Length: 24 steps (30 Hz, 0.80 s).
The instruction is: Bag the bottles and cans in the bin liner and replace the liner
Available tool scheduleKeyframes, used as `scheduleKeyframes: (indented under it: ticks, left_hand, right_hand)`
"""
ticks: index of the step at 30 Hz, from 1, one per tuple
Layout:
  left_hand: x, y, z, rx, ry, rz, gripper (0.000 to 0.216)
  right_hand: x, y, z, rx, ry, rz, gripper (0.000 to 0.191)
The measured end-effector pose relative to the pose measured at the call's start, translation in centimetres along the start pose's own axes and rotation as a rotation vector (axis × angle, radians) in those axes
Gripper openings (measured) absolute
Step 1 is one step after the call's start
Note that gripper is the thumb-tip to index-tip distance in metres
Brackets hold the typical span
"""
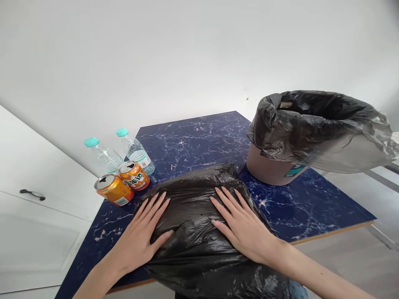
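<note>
A black plastic bag (193, 207) lies spread over the near part of the table, its lower end hanging past the front edge toward me. On its left side my left hand (141, 232) rests flat, fingers stretched and thumb apart. My right hand (241, 224) presses flat on the right side of the same bag, fingers spread. Neither hand grips the plastic. What the bag contains, if anything, is hidden. Just beyond my left hand stand two opened orange soda cans, a nearer can (114, 190) and a farther can (134, 175).
Behind the cans stand two clear plastic bottles with teal caps, a left bottle (106, 157) and a right bottle (140, 155). A brownish bin (268, 166) with a black liner (280, 133) folded over its rim stands right on the blue marbled table (193, 141). A white wall is behind.
</note>
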State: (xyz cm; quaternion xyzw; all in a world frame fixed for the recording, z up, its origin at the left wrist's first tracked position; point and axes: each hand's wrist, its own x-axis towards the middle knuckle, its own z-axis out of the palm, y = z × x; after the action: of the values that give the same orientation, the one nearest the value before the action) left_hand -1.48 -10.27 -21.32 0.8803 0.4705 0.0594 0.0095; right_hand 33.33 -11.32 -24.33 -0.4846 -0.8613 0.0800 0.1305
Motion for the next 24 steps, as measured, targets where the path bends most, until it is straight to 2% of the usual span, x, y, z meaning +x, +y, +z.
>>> scheduleKeyframes:
  ticks: [4,7,9,10,13,16,20,22,24]
  left_hand:
    - [-1.7,-0.7,-0.7,-0.033,0.059,-0.01,0.066]
    - [-3.9,-0.9,-1.1,-0.025,0.1,0.009,0.065]
    - [-5.5,-0.7,-1.5,-0.002,0.079,0.031,0.073]
    - [-6.2,-0.5,-1.6,0.015,0.064,0.046,0.08]
    - [-7.6,0.0,-1.6,0.07,0.036,0.08,0.102]
    - [-8.0,0.3,-1.3,0.109,0.045,0.066,0.102]
    - [-8.0,0.4,-0.6,0.099,0.097,0.032,0.094]
    - [-7.9,0.5,-0.4,0.054,0.115,0.029,0.088]
    - [-7.8,0.8,-0.5,-0.027,0.124,0.035,0.075]
  right_hand:
    - [-1.8,-0.5,-2.3,0.019,0.018,-0.06,0.07]
    - [-4.1,-1.4,-3.7,0.016,0.048,-0.314,0.083]
    - [-5.6,-1.7,-3.3,-0.017,0.087,-0.453,0.084]
    - [-6.3,-1.6,-2.9,-0.046,0.114,-0.475,0.083]
    - [-7.5,-0.7,-1.7,-0.121,0.166,-0.439,0.081]
    - [-7.6,0.5,-2.7,-0.092,0.131,-0.422,0.071]
    - [-7.8,0.8,-6.6,0.199,0.015,-0.387,0.048]
    - [-8.2,0.6,-8.3,0.42,-0.01,-0.26,0.04]
    - [-8.2,0.8,-9.4,0.617,-0.009,-0.063,0.032]
